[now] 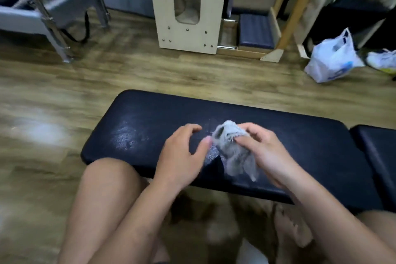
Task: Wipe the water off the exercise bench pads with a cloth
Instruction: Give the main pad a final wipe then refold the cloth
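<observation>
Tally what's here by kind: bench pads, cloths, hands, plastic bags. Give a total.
Bench pads: 2, the long pad and the pad beside it
Cloths: 1, the grey cloth, held in the right hand
Hands: 2, the left hand and the right hand
Plastic bags: 1, the white bag on the floor
Total: 6

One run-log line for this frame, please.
right hand: grips cloth | left hand: holds nothing, beside cloth | pad: water left of hands

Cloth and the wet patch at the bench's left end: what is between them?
The left hand, fingers loosely curled, thumb near the cloth, above the bench pad, in head view.
</observation>
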`<state>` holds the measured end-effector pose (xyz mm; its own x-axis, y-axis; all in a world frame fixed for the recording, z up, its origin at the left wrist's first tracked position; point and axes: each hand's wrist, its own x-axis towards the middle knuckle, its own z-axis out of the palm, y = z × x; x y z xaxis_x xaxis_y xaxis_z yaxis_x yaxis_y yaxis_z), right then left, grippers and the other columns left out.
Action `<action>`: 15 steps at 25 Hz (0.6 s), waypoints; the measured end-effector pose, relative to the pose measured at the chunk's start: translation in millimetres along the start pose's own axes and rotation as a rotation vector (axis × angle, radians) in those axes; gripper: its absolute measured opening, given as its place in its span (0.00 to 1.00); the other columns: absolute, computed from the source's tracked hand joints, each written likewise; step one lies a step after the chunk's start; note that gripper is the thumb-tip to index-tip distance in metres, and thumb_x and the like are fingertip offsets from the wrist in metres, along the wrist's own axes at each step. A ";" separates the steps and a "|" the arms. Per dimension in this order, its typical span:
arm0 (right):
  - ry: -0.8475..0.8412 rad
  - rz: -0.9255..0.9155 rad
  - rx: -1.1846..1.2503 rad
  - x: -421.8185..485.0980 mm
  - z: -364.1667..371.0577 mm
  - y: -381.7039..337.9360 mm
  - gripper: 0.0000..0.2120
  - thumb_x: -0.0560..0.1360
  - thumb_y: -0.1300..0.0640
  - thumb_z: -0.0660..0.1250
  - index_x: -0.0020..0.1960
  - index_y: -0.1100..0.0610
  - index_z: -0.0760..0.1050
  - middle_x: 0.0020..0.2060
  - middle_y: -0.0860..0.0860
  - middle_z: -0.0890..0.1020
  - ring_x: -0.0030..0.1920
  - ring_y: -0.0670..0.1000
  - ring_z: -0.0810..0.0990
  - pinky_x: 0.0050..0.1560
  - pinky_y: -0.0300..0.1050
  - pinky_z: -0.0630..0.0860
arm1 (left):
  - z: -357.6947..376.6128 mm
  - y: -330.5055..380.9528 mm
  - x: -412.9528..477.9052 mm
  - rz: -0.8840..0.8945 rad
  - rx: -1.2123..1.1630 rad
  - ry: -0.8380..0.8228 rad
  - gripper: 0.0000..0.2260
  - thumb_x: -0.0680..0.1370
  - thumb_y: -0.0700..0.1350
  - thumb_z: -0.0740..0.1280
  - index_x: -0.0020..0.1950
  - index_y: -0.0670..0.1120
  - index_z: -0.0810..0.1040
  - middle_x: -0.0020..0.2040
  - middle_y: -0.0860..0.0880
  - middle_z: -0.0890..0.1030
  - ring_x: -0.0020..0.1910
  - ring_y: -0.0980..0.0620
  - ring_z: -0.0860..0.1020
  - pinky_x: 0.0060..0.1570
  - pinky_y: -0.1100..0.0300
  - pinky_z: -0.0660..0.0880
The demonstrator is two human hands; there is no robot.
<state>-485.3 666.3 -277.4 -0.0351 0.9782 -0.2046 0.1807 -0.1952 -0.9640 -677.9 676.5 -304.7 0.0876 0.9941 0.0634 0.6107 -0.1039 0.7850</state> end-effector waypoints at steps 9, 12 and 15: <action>-0.177 0.177 0.200 -107.9 -92.7 11.0 0.10 0.74 0.63 0.69 0.54 0.64 0.79 0.51 0.66 0.82 0.49 0.60 0.82 0.52 0.54 0.77 | 48.7 62.9 -48.4 0.043 -0.438 -0.454 0.04 0.75 0.44 0.73 0.50 0.47 0.83 0.47 0.46 0.85 0.46 0.52 0.81 0.50 0.52 0.77; -0.138 0.118 -0.056 -125.5 -124.0 9.6 0.08 0.68 0.58 0.75 0.44 0.60 0.79 0.40 0.58 0.81 0.40 0.52 0.77 0.42 0.45 0.71 | 56.1 86.2 -56.6 0.093 -0.481 -0.535 0.02 0.75 0.39 0.71 0.47 0.43 0.82 0.45 0.42 0.84 0.42 0.53 0.78 0.43 0.59 0.73; -0.183 0.117 -0.309 -143.6 -152.6 -0.4 0.10 0.70 0.58 0.76 0.38 0.56 0.75 0.32 0.49 0.77 0.34 0.47 0.72 0.35 0.38 0.66 | 73.6 110.5 -62.2 0.137 -0.402 -0.595 0.04 0.76 0.34 0.68 0.46 0.42 0.81 0.41 0.46 0.81 0.38 0.54 0.74 0.39 0.60 0.70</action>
<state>-330.4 536.8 -221.7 -0.1670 0.9162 -0.3643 0.4808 -0.2469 -0.8414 -557.9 600.9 -267.2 0.6254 0.7763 -0.0785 0.2376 -0.0936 0.9669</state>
